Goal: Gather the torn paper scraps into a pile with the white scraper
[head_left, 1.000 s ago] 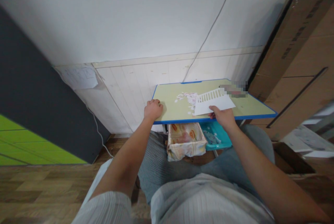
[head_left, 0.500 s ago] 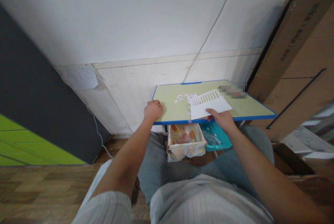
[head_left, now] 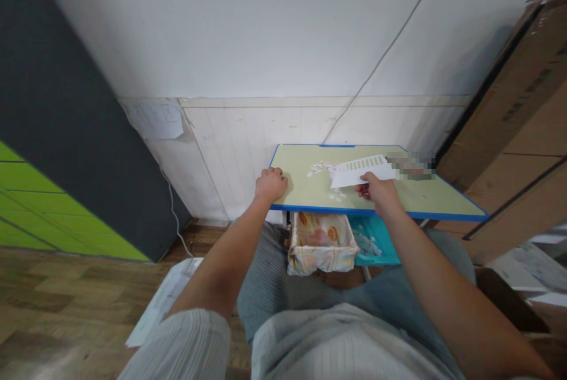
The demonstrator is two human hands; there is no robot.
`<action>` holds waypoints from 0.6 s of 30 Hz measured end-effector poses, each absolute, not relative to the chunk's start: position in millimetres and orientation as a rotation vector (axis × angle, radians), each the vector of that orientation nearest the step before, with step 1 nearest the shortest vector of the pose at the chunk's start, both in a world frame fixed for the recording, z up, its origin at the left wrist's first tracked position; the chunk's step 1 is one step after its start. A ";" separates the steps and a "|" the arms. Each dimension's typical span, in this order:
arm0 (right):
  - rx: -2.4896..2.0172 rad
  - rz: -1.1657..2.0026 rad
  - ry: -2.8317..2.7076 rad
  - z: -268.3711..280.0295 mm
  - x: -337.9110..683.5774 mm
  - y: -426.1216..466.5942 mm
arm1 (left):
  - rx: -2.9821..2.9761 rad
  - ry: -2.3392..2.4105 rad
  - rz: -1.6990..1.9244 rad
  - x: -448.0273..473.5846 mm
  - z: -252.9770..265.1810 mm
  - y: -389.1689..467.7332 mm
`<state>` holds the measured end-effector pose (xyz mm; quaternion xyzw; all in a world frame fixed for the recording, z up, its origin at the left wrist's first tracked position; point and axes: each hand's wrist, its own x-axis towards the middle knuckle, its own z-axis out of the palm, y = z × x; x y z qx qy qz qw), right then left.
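I pinch the slotted white card point(head_left: 349, 177) in my right hand point(head_left: 380, 192), above the middle of the surface point(head_left: 305, 195); my left hand point(head_left: 270, 185) rests curled near the front-left corner, whether around anything I can't tell.

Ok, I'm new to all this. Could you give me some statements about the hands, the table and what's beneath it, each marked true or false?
1. The right hand holds a white slotted card. True.
2. The left hand grips the card too. False: it rests on the table, apart from the card.
3. Small white pieces lie on the table. True.
4. The cloth-lined basket stands on the tabletop. False: it is below the tabletop.
5. The teal bin is left of the basket. False: it is to the right.
6. The table has blue edging. True.
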<state>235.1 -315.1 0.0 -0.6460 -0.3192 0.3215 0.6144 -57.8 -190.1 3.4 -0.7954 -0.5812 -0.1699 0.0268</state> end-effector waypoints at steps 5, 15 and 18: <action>-1.544 0.955 -0.838 25.1 186.4 -261.3 | -2.463 -1.788 -0.523 -57.5 3.8 -191.2; -1.648 1.071 -0.818 16.9 186.6 -272.4 | -2.479 -1.788 -0.565 -55.9 1.7 -190.4; -1.667 1.058 -0.794 12.1 206.9 -296.3 | -2.483 -1.786 -0.572 -55.5 1.3 -190.7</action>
